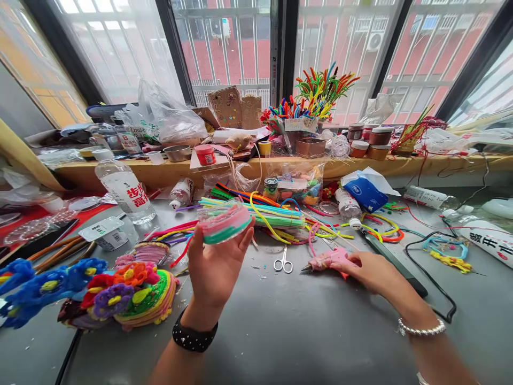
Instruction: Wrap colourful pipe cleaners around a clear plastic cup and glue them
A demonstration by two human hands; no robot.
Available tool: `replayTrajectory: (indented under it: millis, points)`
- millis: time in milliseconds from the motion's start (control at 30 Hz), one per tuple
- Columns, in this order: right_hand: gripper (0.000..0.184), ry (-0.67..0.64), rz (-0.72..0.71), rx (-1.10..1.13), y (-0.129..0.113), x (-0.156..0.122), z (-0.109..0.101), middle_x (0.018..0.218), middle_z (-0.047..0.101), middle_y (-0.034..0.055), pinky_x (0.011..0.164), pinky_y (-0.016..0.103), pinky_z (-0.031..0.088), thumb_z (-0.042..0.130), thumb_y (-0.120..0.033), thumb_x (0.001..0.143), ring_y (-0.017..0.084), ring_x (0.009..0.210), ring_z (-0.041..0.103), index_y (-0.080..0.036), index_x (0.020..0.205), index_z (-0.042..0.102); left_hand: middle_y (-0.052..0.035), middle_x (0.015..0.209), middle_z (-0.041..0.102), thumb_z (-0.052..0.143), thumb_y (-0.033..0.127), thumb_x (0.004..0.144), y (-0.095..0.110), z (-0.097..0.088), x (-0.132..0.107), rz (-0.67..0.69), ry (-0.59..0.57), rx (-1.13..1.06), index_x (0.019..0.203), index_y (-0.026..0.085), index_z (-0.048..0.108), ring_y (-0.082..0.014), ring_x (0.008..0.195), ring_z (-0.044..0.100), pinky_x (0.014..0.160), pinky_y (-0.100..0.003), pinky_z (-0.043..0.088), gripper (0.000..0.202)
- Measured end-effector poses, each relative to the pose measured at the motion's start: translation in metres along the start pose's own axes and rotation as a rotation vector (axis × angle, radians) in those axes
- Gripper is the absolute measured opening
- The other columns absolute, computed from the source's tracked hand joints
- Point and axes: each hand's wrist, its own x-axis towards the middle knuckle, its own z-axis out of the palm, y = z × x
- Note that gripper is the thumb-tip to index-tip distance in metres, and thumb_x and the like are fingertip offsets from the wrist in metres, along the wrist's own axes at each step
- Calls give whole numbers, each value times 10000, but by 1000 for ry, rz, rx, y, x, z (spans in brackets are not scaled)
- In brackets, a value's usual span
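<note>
Raised over the desk, my left hand (218, 272) grips a small round clear plastic container (225, 222) with bands of pink and teal round its side. My right hand (371, 270) is closed around the handle of a pink hot glue gun (331, 259), which is low at the tabletop with its metal nozzle pointing left. Between my hands lies a pair of small scissors (284, 261), blades away from me. Behind them spreads a pile of coloured pipe cleaners (264, 214). Left of my left hand sit bright fuzzy pipe-cleaner flowers (130, 283) on a layered, rounded base.
A clear bottle (126, 190) stands at left, near a white plastic cup (105, 232) on its side. Several bottles lie about, one (481, 232) at far right. A black cable (409, 248) loops beside my right arm. The windowsill (172, 170) holds jars, bags and a pipe-cleaner bunch (320, 96).
</note>
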Motion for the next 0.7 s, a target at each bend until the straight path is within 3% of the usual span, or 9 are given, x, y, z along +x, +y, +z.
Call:
replayTrajectory:
  millis: [100,233,333,433,567,700]
  points:
    - [387,20,27,-43,-13,6,-10,686,694,96,471,300,412,509,-515,770,233,587,630,-166,698,661,-110,1092,675,584,452,753,4,-2,2,-17,5,-57,1198,176,545,-226,942,656,787,-289,534,525]
    - [260,-99,-120,-6,-61,25,-20,867,691,49,755,342,479,456,-332,890,186,819,635,-178,834,656,-121,1070,676,543,436,787,5,-3,3,-50,0,-102,1225,160,517,-224,948,654,785,-281,534,519]
    - [251,-254,-239,24,-99,46,-10,1102,604,66,804,379,499,513,-325,890,171,926,599,-170,1076,583,-127,1081,668,550,436,783,5,-3,2,-50,-8,-104,1232,155,511,-222,946,652,783,-279,531,531]
    - [284,-357,-243,41,-124,66,10,1168,569,74,816,390,499,518,-317,888,189,972,585,-184,1137,555,-136,1078,666,562,438,770,6,-3,2,-60,0,-104,1226,144,512,-227,938,653,765,-284,531,544]
    - [297,-406,-214,168,-139,79,27,1176,563,77,818,394,498,524,-313,885,192,982,583,-184,1152,545,-125,1054,673,544,444,782,7,-4,2,-68,10,-109,1195,151,532,-232,930,655,755,-297,530,507]
    - [299,-403,-197,448,-136,76,17,1169,568,72,813,396,500,524,-320,884,199,976,584,-174,1143,552,-114,1049,673,535,445,790,8,-5,1,-61,-7,-118,1193,167,534,-235,935,654,756,-302,527,490]
